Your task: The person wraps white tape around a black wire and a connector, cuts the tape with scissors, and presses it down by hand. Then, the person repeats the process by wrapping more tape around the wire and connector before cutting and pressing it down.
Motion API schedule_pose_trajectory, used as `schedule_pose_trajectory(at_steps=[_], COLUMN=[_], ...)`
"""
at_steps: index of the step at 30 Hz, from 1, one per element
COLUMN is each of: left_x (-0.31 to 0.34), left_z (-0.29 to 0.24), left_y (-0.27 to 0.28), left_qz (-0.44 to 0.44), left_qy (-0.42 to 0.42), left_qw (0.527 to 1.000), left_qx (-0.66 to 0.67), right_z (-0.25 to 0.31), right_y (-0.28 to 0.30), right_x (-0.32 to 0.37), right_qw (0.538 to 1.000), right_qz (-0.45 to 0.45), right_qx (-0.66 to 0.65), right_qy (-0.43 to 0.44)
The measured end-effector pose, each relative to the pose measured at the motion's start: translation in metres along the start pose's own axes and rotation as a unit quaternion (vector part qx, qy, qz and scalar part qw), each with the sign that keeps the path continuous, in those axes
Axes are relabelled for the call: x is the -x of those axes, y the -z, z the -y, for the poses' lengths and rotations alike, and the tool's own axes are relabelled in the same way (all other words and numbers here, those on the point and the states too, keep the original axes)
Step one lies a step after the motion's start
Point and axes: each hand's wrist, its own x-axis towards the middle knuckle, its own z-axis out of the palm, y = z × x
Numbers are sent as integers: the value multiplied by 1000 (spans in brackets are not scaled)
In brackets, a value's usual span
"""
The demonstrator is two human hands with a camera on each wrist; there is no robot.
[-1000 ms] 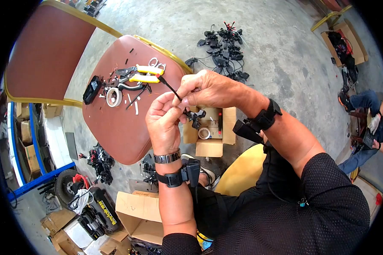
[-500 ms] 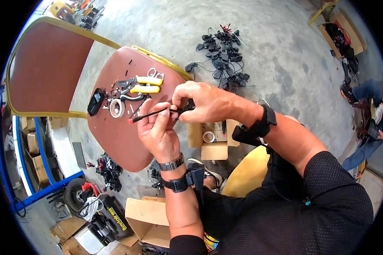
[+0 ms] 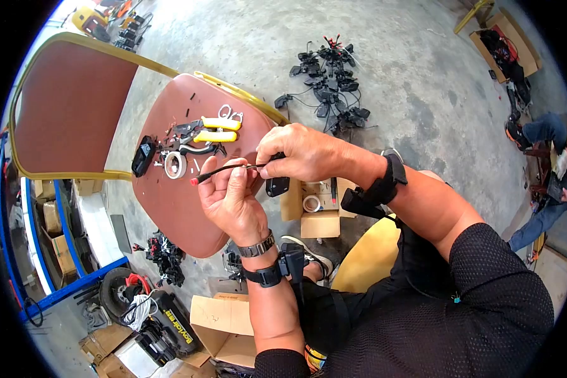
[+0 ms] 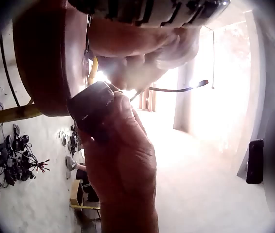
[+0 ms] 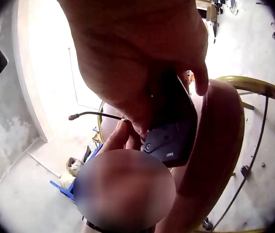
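Note:
Between thumb and fingers my left hand (image 3: 233, 205) pinches a thin black cable (image 3: 223, 170) with a red tip, which points left. My right hand (image 3: 305, 154) holds a small black plastic box (image 3: 277, 187) just beside the left fingertips. White markings show on one face of the box (image 5: 169, 143) in the right wrist view. The cable (image 5: 88, 114) runs out from where the two hands meet, and the fingers hide its inner end. In the left wrist view the box (image 4: 92, 104) sits in the right hand's grip, below the left fingers.
On the chair seat (image 3: 176, 220) lie yellow-handled pliers (image 3: 217, 136), a tape roll (image 3: 175, 165), a black case (image 3: 144, 156) and scraps. An open carton (image 3: 320, 225) stands below my hands. Black cabled parts (image 3: 327, 82) cover some floor ahead. Another carton (image 3: 220, 315) is near my left arm.
The cable has swung from pointing up and away to pointing left, its red tip now beyond the left fingers. The right hand has turned, and the black box shows under it.

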Motion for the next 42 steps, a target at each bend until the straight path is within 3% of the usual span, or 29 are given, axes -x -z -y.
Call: schedule_pose_trajectory(at_steps=[3, 9, 13, 20, 24, 33, 36, 39, 42], left_x=[-3, -9, -12, -22, -31, -43, -46, -47, -45], left_z=[4, 10, 8, 0, -2, -3, 1, 2, 0], left_y=[2, 5, -1, -13, -11, -11, 0, 8, 4], left_qz=[-6, -6, -28, -63, -40, 14, 52, 79, 70], left_qy=[11, 6, 12, 1, -9, -13, -9, -1, 10], left_qw=[999, 998, 998, 998, 999, 998, 997, 996, 997], left_qx=[36, 67, 53, 24, 16, 53, 52, 40, 36], right_z=[1, 18, 15, 10, 12, 15, 13, 12, 8], right_y=[1, -3, -7, -4, -2, 8, 12, 11, 13], right_x=[-3, -6, -15, -34, -42, -51, -51, -53, -54], right_qw=[999, 994, 993, 989, 983, 992, 973, 967, 988], right_qz=[19, -64, -106, -121, -153, -89, -50, -76, -88], right_qx=[-36, -79, 11, 54, 40, -82, -198, -242, -106], right_qy=[-34, -36, 46, 71, 94, -34, -106, -8, 75])
